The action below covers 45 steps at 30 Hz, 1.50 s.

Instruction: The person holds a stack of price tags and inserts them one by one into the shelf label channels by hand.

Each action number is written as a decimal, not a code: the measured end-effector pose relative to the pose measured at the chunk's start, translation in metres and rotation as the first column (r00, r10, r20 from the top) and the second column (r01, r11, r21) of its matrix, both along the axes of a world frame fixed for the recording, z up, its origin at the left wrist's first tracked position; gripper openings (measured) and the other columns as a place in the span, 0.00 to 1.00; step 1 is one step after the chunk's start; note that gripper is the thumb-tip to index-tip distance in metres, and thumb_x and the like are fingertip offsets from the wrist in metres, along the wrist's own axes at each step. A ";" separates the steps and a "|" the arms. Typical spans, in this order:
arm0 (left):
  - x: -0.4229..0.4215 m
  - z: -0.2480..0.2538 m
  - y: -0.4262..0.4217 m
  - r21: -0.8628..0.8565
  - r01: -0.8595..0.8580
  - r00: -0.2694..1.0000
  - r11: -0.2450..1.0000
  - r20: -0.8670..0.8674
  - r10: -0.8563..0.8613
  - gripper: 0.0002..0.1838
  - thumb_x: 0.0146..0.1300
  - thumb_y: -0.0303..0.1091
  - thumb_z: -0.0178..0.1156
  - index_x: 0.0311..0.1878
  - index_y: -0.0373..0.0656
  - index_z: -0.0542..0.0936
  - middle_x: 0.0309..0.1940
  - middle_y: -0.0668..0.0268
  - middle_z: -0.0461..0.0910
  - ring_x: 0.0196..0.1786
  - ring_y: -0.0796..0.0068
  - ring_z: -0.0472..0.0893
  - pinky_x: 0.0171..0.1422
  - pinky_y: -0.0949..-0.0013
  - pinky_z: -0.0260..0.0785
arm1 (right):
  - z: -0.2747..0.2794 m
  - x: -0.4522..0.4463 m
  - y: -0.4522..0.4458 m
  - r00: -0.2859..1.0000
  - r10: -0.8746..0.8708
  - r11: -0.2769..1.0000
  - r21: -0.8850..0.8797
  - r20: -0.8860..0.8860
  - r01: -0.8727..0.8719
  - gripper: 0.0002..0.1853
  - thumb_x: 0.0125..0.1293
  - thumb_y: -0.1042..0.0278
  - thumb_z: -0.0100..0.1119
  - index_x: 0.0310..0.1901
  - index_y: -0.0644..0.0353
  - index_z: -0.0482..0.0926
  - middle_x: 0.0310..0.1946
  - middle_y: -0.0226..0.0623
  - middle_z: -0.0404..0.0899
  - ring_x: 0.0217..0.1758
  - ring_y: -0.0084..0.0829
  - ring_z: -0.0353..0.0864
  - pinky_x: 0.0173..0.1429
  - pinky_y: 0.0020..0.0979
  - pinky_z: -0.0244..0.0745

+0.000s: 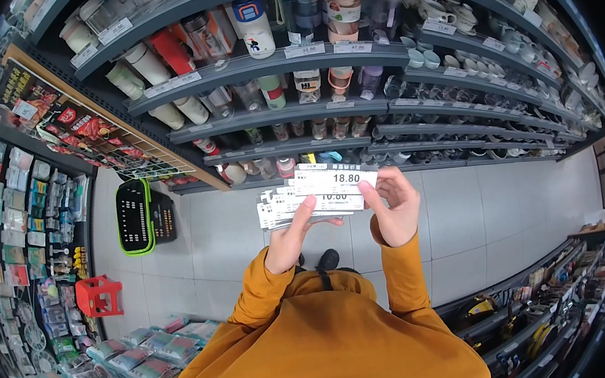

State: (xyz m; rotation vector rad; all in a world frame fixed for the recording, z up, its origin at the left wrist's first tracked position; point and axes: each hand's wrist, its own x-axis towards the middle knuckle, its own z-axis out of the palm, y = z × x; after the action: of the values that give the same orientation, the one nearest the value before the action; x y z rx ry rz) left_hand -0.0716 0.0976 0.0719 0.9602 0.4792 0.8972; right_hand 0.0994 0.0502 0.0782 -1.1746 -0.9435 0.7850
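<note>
A fanned stack of white price labels point(276, 213) is held in front of my body by my left hand point(291, 237), its thumb pressed on top and fingers underneath. The top price label point(327, 179) reads 18.80, and one below it shows 10.80. My right hand point(397, 205) pinches the right end of the top label between thumb and fingers. Beyond the labels, shelves point(273, 115) carry rows of cups and bottles with price strips along their edges. A white bottle with a blue lid point(254, 30) stands on an upper shelf.
A green-rimmed black basket point(122, 221) is on the tiled floor point(212, 234) to the left, with a red basket point(99, 296) nearer. Packaged goods hang on the left wall rack point(8, 195). More shelving point(520, 328) stands at lower right. A food poster point(66, 120) faces the aisle.
</note>
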 end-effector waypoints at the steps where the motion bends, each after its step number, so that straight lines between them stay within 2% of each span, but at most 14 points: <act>1: 0.000 -0.001 0.000 0.006 -0.001 1.000 1.000 0.000 0.001 0.19 0.76 0.35 0.44 0.59 0.29 0.70 0.50 0.53 0.80 0.45 0.63 0.81 0.50 0.62 0.76 | 0.000 0.000 -0.001 1.000 -0.007 1.000 -0.005 -0.014 0.007 0.08 0.61 0.79 0.64 0.40 0.68 0.76 0.34 0.34 0.82 0.34 0.18 0.80 0.40 0.21 0.73; 4: 0.002 -0.003 -0.003 0.008 -0.033 0.999 0.999 0.003 0.033 0.18 0.75 0.34 0.45 0.59 0.30 0.70 0.49 0.54 0.80 0.45 0.64 0.81 0.47 0.62 0.78 | -0.001 0.001 -0.003 1.000 -0.006 1.000 0.003 -0.029 0.006 0.08 0.61 0.79 0.64 0.40 0.68 0.76 0.33 0.34 0.82 0.34 0.18 0.79 0.40 0.21 0.73; 7: 0.002 -0.002 -0.008 -0.034 -0.035 0.999 0.999 -0.022 0.035 0.17 0.75 0.34 0.45 0.59 0.31 0.71 0.49 0.55 0.80 0.45 0.65 0.81 0.42 0.62 0.78 | -0.002 0.005 -0.008 1.000 0.003 1.000 0.012 0.015 -0.004 0.06 0.64 0.78 0.61 0.41 0.67 0.75 0.32 0.33 0.81 0.32 0.17 0.78 0.34 0.19 0.70; 10: 0.005 -0.002 -0.010 -0.026 -0.028 0.999 0.999 -0.018 0.027 0.17 0.75 0.34 0.45 0.59 0.32 0.71 0.48 0.56 0.80 0.46 0.66 0.81 0.38 0.63 0.78 | -0.001 0.008 -0.012 1.000 -0.007 1.000 0.025 0.013 0.006 0.06 0.64 0.78 0.62 0.40 0.67 0.75 0.30 0.32 0.81 0.30 0.16 0.76 0.33 0.19 0.69; 13: 0.009 -0.002 -0.013 -0.041 -0.033 0.999 0.999 -0.017 0.032 0.17 0.75 0.34 0.46 0.59 0.33 0.71 0.49 0.56 0.79 0.47 0.66 0.81 0.38 0.63 0.78 | 0.000 0.012 -0.016 1.000 -0.012 1.000 -0.003 -0.014 0.012 0.07 0.62 0.78 0.64 0.39 0.67 0.76 0.32 0.33 0.82 0.32 0.16 0.78 0.40 0.21 0.72; 22: 0.015 -0.007 -0.015 -0.108 0.009 1.000 0.994 0.015 -0.007 0.14 0.73 0.34 0.49 0.56 0.37 0.72 0.47 0.60 0.80 0.42 0.72 0.80 0.30 0.68 0.73 | -0.001 0.023 -0.024 1.000 -0.024 1.000 0.007 -0.007 0.024 0.07 0.62 0.78 0.64 0.39 0.67 0.76 0.32 0.34 0.83 0.33 0.17 0.78 0.39 0.21 0.72; 37: 0.032 -0.002 -0.023 -0.069 -0.038 0.999 0.997 0.007 0.039 0.13 0.73 0.34 0.49 0.55 0.38 0.73 0.46 0.62 0.80 0.42 0.74 0.80 0.31 0.69 0.72 | 0.003 0.034 -0.033 1.000 -0.029 0.998 0.047 -0.008 0.030 0.13 0.61 0.79 0.64 0.46 0.68 0.74 0.31 0.32 0.82 0.33 0.17 0.78 0.38 0.20 0.72; 45: 0.046 -0.001 -0.030 -0.118 -0.053 0.998 0.992 -0.045 0.048 0.12 0.73 0.35 0.50 0.54 0.38 0.73 0.45 0.63 0.80 0.40 0.75 0.79 0.31 0.71 0.70 | 0.004 0.045 -0.043 1.000 -0.009 1.000 0.023 0.025 0.008 0.13 0.62 0.78 0.64 0.48 0.68 0.75 0.32 0.33 0.82 0.34 0.17 0.79 0.39 0.20 0.72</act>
State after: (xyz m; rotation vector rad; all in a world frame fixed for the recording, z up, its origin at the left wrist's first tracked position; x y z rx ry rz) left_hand -0.0261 0.0681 0.0705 0.8623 0.5887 0.8848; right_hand 0.1446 0.0077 0.0819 -1.1703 -0.9654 0.7522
